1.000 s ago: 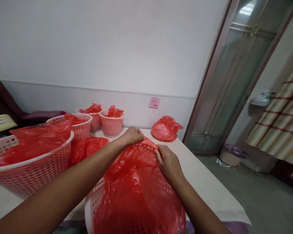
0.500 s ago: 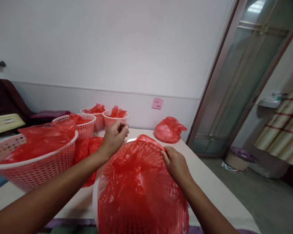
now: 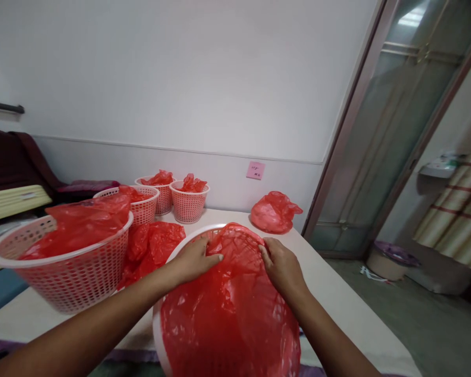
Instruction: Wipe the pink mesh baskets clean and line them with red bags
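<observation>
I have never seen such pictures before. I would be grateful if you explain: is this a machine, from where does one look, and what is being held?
There is no machine here, only a person's bare left hand and right hand. The camera is worn on the head and looks forward and down.

The right hand pinches the edge of a red bag, spread across the mouth of the near basket. The left hand is at the far left part of that mouth; its grip is unclear.

On the white table, to the left, stand four other baskets with red plastic in them. A crumpled red bundle lies farther back, near the wall.
</observation>
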The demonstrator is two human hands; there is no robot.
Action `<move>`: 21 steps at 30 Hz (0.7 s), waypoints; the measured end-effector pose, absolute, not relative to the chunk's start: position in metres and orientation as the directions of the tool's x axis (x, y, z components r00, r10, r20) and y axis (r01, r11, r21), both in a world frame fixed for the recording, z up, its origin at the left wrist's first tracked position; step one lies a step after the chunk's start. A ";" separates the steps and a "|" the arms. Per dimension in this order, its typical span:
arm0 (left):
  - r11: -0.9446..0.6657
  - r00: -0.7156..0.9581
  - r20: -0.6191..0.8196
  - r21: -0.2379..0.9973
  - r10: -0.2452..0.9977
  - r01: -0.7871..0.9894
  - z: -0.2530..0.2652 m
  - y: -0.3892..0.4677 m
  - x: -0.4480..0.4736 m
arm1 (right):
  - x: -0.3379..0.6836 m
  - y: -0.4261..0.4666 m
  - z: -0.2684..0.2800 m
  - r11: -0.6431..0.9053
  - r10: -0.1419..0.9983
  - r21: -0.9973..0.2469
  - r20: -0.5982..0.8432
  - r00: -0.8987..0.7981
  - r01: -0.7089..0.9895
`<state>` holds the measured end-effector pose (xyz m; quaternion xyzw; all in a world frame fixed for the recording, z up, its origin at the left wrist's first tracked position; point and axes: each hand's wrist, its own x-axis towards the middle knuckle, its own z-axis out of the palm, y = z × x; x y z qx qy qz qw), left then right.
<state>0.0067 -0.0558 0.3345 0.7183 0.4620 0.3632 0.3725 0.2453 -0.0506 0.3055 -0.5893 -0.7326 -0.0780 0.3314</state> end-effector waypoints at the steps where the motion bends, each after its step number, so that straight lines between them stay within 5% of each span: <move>1: -0.257 0.332 0.134 0.895 0.934 0.363 0.334 -0.054 0.007 | 0.245 -0.051 0.306 0.292 0.813 -0.276 0.576 -0.085 0.916; 8: 0.050 0.409 -0.112 0.986 0.906 0.158 0.338 -0.061 -0.005 | 0.245 -0.051 0.306 0.281 0.823 -0.287 0.563 -0.076 0.916; 15: 0.188 0.463 -0.125 0.978 0.877 -0.093 0.345 -0.058 -0.023 | 0.243 -0.049 0.305 0.281 0.820 -0.264 0.565 -0.088 0.923; 21: 0.120 0.384 -0.062 0.984 0.921 -0.129 0.357 -0.051 -0.038 | 0.242 -0.051 0.305 0.284 0.813 -0.234 0.573 -0.104 0.930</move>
